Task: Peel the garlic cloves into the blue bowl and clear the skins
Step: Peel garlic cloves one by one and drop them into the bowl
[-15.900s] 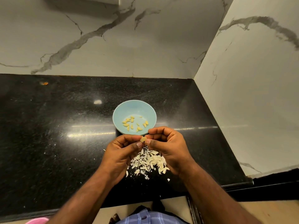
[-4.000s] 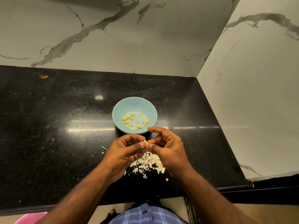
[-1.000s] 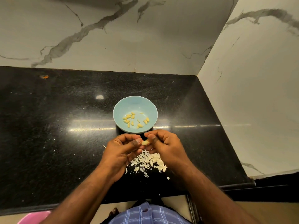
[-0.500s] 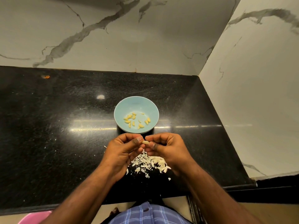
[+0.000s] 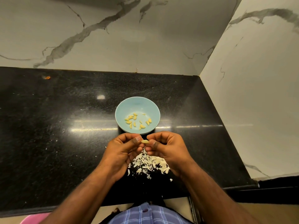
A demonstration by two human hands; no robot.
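Observation:
A light blue bowl [image 5: 137, 104] stands on the black counter, with several peeled yellow garlic cloves [image 5: 134, 121] lying in it. Just in front of the bowl, my left hand [image 5: 123, 151] and my right hand [image 5: 168, 147] meet, and both pinch one small pale garlic clove [image 5: 145, 141] between thumbs and fingertips. A thin strip of skin hangs from the clove. Below the hands a heap of white garlic skins [image 5: 148, 164] lies on the counter, partly hidden by my palms.
The black granite counter [image 5: 56, 126] runs left and ends at a marble wall [image 5: 250, 94] on the right and another behind. Small skin flecks are scattered to the left of the heap. An orange speck [image 5: 47, 77] lies far back left. The counter's front edge is close to my body.
Both hands stay in front of the bowl, working the same clove. The clove now lies level between the fingertips, with more of it bared. The bowl's contents look the same.

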